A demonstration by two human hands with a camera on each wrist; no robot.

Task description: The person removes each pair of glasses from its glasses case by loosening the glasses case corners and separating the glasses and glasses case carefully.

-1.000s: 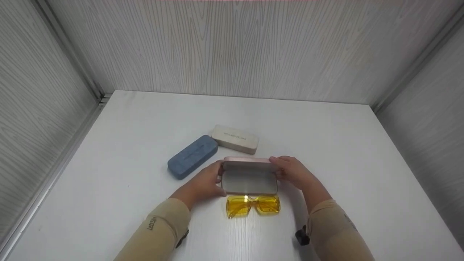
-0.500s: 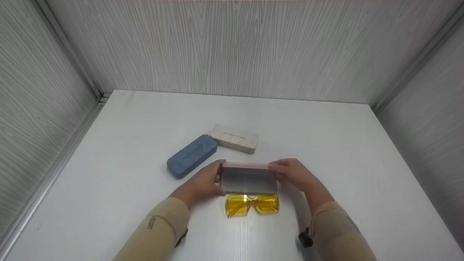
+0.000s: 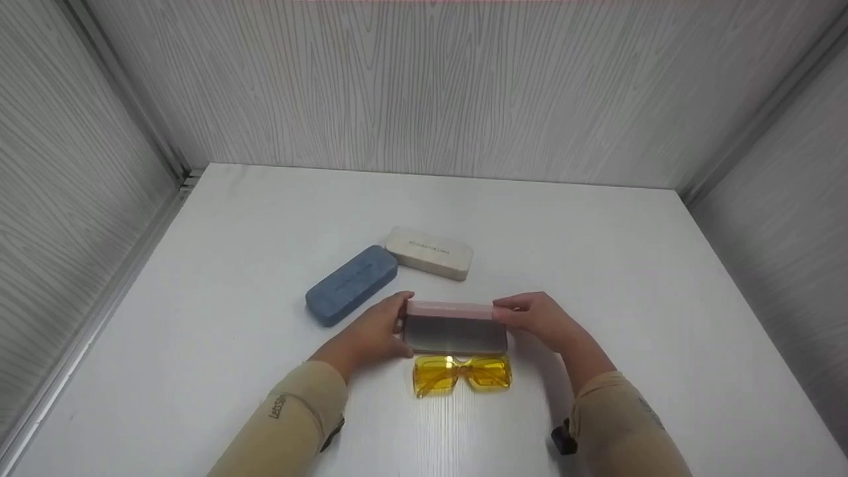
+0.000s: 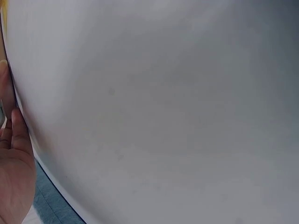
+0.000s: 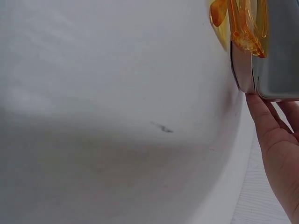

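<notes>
A pink glasses case (image 3: 450,310) with a grey inside sits partly open on the white table, its lid tipped forward over the base. My left hand (image 3: 371,336) grips its left end, thumb at the front and fingers toward the back. At the right corner of the lid, my right hand (image 3: 544,324) pinches the edge between thumb and fingers. Yellow-lensed sunglasses (image 3: 490,373) lie folded just in front of the case. The right wrist view catches their orange-yellow frame (image 5: 245,35) beside the case's grey inside (image 5: 282,56). In the left wrist view, only part of my left hand (image 4: 16,172) shows.
Behind my left hand lies a blue glasses case (image 3: 351,285), set at a slant. Its far end meets a cream glasses case (image 3: 430,253) with printed lettering. Wood-grain panels (image 3: 424,93) enclose the white table (image 3: 596,265) at the back and both sides.
The pink case's lid has swung forward and down, led by my right hand, so less of the inside shows. My left hand has stayed at the left end.
</notes>
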